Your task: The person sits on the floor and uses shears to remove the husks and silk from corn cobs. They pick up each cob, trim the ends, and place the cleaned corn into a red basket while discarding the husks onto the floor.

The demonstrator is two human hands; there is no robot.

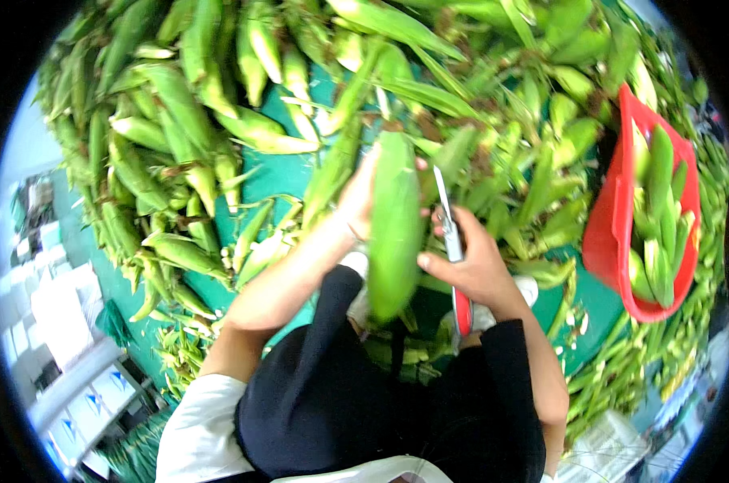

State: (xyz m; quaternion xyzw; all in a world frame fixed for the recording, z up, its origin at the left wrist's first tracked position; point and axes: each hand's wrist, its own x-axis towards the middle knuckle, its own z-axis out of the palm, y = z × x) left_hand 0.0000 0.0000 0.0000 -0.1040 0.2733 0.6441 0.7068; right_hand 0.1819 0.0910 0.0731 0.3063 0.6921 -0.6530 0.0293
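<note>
An unshucked ear of corn in a smooth green husk stands out in front of me, slightly blurred. My left hand is closed around it from behind, and the fingertips come out along its right side. In my right hand is a cutting tool with a narrow pointed blade upward and a red-and-silver handle below; whether it is a knife or shears I cannot tell. My right thumb points toward the corn's side. Several more husked ears lie heaped at the left and ahead.
At the right a tilted red plastic basket holds several trimmed green ears. Loose husks and leaves cover much of the green floor. White boxes stand at the lower left. My knees in dark trousers are below my hands.
</note>
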